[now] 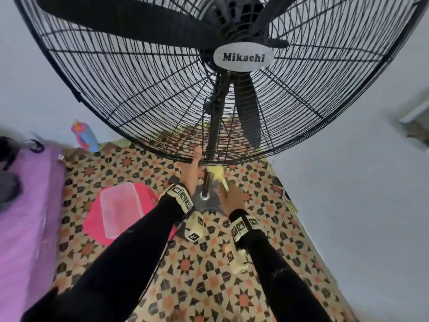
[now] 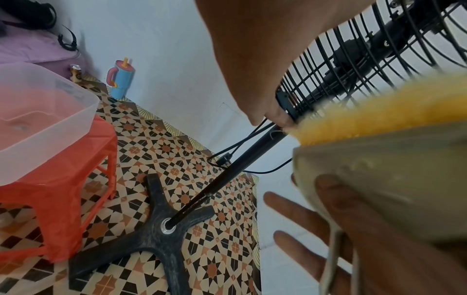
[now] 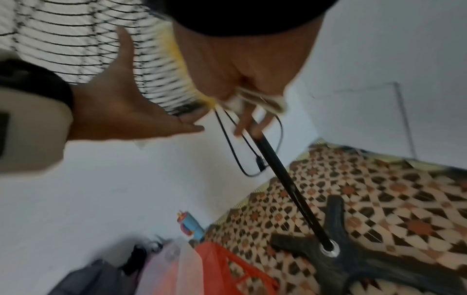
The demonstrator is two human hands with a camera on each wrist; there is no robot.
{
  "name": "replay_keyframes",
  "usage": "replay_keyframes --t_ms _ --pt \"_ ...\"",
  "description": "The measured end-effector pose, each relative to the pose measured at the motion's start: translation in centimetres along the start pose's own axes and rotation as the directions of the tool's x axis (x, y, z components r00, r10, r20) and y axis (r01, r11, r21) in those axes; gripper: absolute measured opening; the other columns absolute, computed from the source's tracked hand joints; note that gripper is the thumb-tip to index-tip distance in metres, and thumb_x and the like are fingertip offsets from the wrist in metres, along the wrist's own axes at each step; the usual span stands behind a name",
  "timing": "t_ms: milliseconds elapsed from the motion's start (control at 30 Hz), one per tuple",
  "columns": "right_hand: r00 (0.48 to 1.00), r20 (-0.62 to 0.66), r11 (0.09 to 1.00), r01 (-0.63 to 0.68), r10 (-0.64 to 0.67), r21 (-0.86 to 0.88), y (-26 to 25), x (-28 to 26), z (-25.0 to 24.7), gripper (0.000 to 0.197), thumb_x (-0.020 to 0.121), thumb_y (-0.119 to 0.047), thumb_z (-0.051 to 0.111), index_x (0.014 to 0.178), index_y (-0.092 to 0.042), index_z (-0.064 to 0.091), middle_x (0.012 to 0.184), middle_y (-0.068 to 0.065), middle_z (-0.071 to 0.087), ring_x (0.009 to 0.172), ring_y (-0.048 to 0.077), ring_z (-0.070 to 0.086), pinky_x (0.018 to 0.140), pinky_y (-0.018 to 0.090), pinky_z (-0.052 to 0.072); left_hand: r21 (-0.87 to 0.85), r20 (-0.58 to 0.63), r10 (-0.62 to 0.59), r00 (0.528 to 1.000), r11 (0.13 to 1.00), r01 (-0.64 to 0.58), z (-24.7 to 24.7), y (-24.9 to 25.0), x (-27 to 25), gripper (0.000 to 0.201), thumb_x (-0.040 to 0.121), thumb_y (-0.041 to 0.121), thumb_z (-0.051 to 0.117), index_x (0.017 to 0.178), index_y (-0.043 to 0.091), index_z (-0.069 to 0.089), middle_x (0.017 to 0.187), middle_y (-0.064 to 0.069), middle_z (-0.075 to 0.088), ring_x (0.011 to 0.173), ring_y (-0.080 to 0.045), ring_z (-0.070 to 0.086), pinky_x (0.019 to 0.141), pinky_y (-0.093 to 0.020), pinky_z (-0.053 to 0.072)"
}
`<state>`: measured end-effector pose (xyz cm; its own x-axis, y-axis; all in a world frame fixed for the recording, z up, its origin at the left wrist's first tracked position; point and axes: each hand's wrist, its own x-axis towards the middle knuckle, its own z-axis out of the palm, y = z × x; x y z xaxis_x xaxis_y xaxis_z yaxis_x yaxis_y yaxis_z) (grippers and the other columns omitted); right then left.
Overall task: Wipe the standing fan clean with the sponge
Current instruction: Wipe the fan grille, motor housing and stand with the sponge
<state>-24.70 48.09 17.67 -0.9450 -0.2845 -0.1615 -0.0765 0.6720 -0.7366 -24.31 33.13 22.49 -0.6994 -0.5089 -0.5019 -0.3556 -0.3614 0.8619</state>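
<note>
Patterned floor (image 1: pixel 209 287) below; left hand (image 1: pixel 192 173) flat on grille (image 1: pixel 139 101), right hand (image 1: pixel 229 196) gripping sponge (image 1: pixel 219 173)

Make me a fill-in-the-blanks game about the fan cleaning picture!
1. The right hand holds a yellow ____ under the fan.
2. The badge on the fan reads ____.
3. The clear tub sits on a ____ stool.
4. The left hand touches the fan's wire ____.

Answers: sponge, Mikachi, red, guard
</note>
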Motion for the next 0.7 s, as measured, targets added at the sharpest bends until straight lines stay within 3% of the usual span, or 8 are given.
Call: replay_keyframes --t_ms 100,200,267,333,467,533,600,700 --pt "0.987 -0.112 0.986 0.126 -0.114 0.104 0.3 -2.7 0.2 0.041 0.1 -0.019 0.056 0.136 -0.001 0.058 0.118 0.017 0.07 0.1 0.024 0.066 0.09 0.035 0.056 0.007 -0.01 -0.01 1.0 1.0 0.011 -0.2 0.3 0.0 0.171 0.027 0.113 0.048 0.163 0.012 0.024 0.124 -0.006 0.07 0.102 -0.016 0.069 0.072 -0.023 0.046" --pt "0.993 -0.064 0.986 0.109 -0.101 0.123 -0.1 -3.0 0.0 0.042 0.098 -0.008 0.053 0.14 -0.001 0.055 0.119 0.02 0.069 0.104 0.032 0.066 0.094 0.042 0.055 -0.01 0.026 0.003 1.0 1.0 -0.002 0.0 0.5 -1.3 0.144 0.028 0.111 0.052 0.142 0.022 0.053 0.129 -0.009 0.068 0.111 -0.026 0.067 0.088 -0.044 0.057" --pt "0.999 -0.009 0.997 0.031 -0.031 0.071 0.1 -1.8 0.0 0.044 0.103 -0.015 0.052 0.147 -0.008 0.05 0.114 0.018 0.071 0.085 0.024 0.066 0.079 0.023 0.053 -0.05 0.022 0.009 1.0 0.999 -0.008 0.1 0.8 -2.0 0.123 0.03 0.109 0.056 0.123 0.027 0.059 0.114 -0.01 0.072 0.105 -0.023 0.068 0.091 -0.044 0.056" --pt "0.995 0.015 0.992 -0.104 0.104 0.069 1.1 -0.4 -0.1 0.048 0.106 -0.035 0.042 0.144 -0.007 0.051 0.107 0.02 0.07 0.069 0.017 0.059 0.064 0.015 0.046 -0.023 0.044 0.001 0.999 1.0 0.0 0.0 1.1 -2.5 0.103 0.029 0.11 0.051 0.1 0.036 0.055 0.1 -0.003 0.069 0.088 -0.012 0.062 0.072 -0.028 0.047" --pt "0.954 0.085 0.876 -0.297 0.287 0.38 1.3 0.5 -0.9 0.044 0.103 -0.045 0.053 0.108 -0.002 0.058 0.09 0.014 0.072 0.062 0.023 0.074 0.058 0.035 0.062 -0.042 0.097 -0.024 0.995 0.999 0.028 -0.3 0.9 -2.2 0.095 0.025 0.112 0.049 0.083 0.036 0.047 0.093 0.003 0.064 0.072 -0.007 0.044 0.06 -0.021 0.031" --pt "0.957 -0.004 0.888 -0.268 0.291 0.373 1.8 0.5 -0.2 0.068 0.086 -0.075 0.058 0.1 -0.008 0.066 0.085 0.01 0.075 0.062 0.027 0.073 0.056 0.041 0.062 -0.098 0.078 -0.024 0.997 0.995 0.031 0.0 0.4 -1.7 0.102 0.026 0.109 0.056 0.095 0.034 0.054 0.106 -0.007 0.067 0.085 -0.016 0.057 0.07 -0.023 0.038" --pt "0.96 -0.007 0.909 -0.262 0.279 0.323 3.1 0.1 0.8 0.085 0.073 -0.09 0.052 0.097 -0.01 0.069 0.08 0.01 0.075 0.066 0.029 0.071 0.06 0.039 0.06 -0.211 0.006 0.032 0.999 0.977 -0.03 0.9 0.1 -1.4 0.125 0.042 0.097 0.07 0.14 0.022 0.053 0.124 -0.015 0.067 0.121 -0.035 0.061 0.097 -0.034 0.052" --pt "0.944 0.183 0.869 -0.326 0.275 0.371 1.7 -1.7 -0.3 0.047 0.095 -0.05 0.058 0.096 -0.003 0.061 0.073 0.012 0.067 0.049 0.018 0.058 0.047 0.024 0.045 -0.35 0.031 0.03 0.999 0.937 -0.017 2.7 0.2 -2.3 0.132 0.057 0.076 0.079 0.16 0.011 0.028 0.124 -0.005 0.06 0.123 -0.028 0.058 0.11 -0.038 0.048"
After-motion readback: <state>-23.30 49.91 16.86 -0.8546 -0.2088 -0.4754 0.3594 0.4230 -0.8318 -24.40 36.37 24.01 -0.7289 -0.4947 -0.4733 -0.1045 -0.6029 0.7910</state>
